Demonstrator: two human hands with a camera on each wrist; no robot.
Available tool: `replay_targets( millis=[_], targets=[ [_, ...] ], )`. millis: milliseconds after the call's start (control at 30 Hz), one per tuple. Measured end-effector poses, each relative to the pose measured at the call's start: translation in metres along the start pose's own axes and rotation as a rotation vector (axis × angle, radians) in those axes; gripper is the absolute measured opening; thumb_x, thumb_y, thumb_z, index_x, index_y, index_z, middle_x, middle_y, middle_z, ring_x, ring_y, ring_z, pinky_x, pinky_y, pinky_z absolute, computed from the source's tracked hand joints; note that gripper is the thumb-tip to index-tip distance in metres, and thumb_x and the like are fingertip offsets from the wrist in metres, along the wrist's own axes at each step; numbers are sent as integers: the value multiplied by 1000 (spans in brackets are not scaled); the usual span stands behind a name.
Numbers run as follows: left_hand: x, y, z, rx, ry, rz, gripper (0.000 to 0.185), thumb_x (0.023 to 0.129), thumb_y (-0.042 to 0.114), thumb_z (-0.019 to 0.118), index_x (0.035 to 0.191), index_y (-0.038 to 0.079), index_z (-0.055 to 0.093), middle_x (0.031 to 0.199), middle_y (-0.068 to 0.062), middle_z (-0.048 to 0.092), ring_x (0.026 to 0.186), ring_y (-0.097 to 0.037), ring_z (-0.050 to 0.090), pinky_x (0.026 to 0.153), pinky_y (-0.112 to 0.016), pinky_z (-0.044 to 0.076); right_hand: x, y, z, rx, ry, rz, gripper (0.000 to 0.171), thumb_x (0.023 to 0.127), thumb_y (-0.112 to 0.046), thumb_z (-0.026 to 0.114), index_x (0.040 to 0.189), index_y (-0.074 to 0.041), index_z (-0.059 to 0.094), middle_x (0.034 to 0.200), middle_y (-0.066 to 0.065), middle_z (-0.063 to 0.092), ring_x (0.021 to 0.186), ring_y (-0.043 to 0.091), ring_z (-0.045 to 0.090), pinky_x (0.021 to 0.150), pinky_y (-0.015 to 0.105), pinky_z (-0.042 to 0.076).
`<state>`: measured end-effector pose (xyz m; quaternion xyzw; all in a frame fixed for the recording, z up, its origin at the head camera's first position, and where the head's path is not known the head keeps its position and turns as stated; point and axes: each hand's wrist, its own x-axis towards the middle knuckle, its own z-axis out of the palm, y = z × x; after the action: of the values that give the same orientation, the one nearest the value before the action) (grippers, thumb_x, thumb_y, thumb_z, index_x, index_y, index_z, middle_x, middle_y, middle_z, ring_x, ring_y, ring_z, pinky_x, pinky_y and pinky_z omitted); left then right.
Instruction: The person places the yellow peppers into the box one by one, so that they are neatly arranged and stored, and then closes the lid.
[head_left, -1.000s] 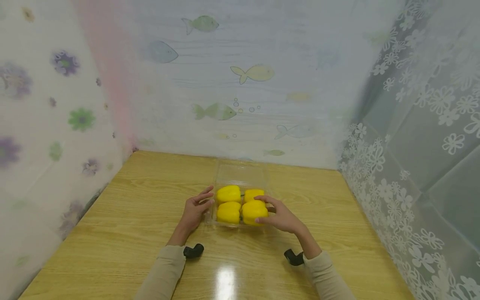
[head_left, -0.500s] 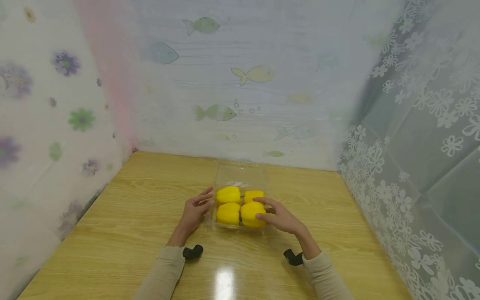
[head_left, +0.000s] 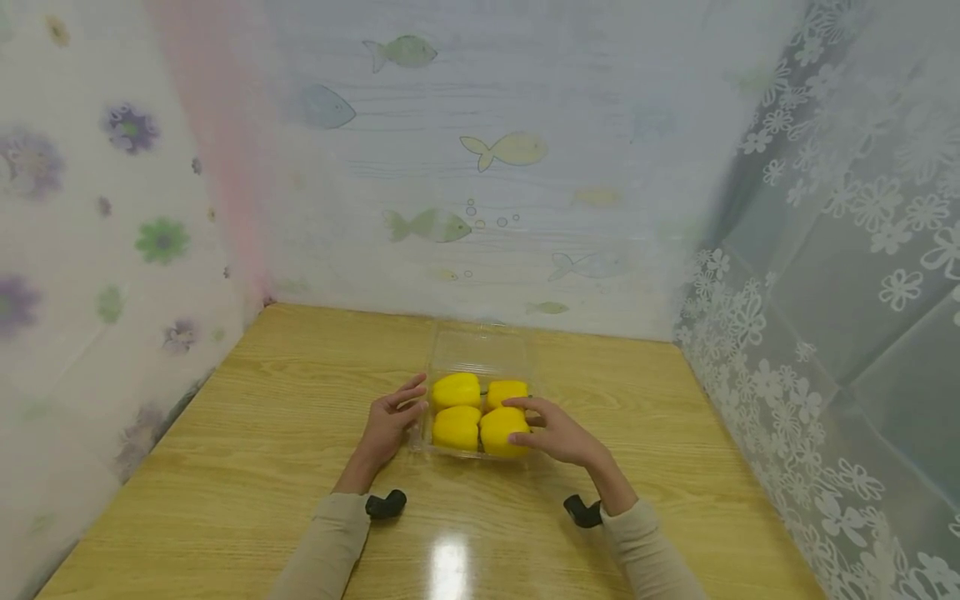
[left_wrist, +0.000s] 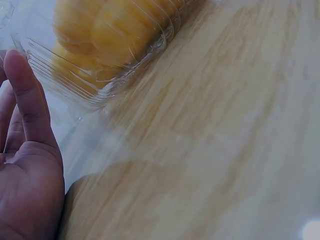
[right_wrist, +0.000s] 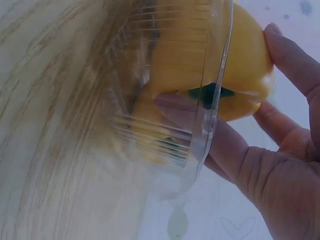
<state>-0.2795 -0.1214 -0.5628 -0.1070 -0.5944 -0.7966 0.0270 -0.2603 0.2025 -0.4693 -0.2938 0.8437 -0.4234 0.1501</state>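
Observation:
A clear plastic clamshell box stands on the table with its lid folded back. Several yellow bell peppers fill it in two rows. The right hand holds the front right bell pepper, thumb and fingers spread around it. In the right wrist view this pepper, with its green stem end, rises partly above the box rim, and the thumb reaches inside the clear wall. The left hand lies beside the box's left side, fingers extended, fingertips right at the rim. The front left bell pepper sits nearest that hand.
The wooden table carries the box near its middle. A fish-patterned sheet hangs behind it, with patterned sheets on both sides. Black angled pieces sit at both wrists.
The right hand has lowered the front right bell pepper slightly, shifting it a little left against its neighbour. The left hand has stayed beside the box.

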Motion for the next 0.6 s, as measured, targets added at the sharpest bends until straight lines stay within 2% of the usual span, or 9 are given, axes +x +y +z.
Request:
replay_targets(
  millis=[200, 367, 600],
  targets=[
    [1, -1, 0, 1, 5, -13, 43, 96, -1, 67, 132, -20, 55, 158, -18, 42, 108, -2, 66, 60, -15, 49, 2, 1, 1, 1, -1, 37, 58, 100, -26, 68, 151, -8, 48, 158, 21, 38, 135, 54, 44, 105, 60, 46],
    [2, 0, 1, -3, 9, -13, 42, 96, -2, 67, 132, -20, 56, 158, -17, 43, 103, -3, 66, 59, -16, 50, 2, 0, 1, 4, 3, 38, 57, 100, -24, 68, 151, -8, 48, 156, 22, 38, 135, 54, 44, 104, 59, 47],
    [1, -2, 0, -3, -7, 9, 41, 97, -3, 65, 132, -21, 54, 158, -21, 41, 95, -1, 66, 60, -16, 52, 1, -2, 4, -2, 8, 21, 58, 101, -23, 67, 151, -5, 46, 154, 20, 40, 139, 47, 42, 112, 58, 39]
  ],
)
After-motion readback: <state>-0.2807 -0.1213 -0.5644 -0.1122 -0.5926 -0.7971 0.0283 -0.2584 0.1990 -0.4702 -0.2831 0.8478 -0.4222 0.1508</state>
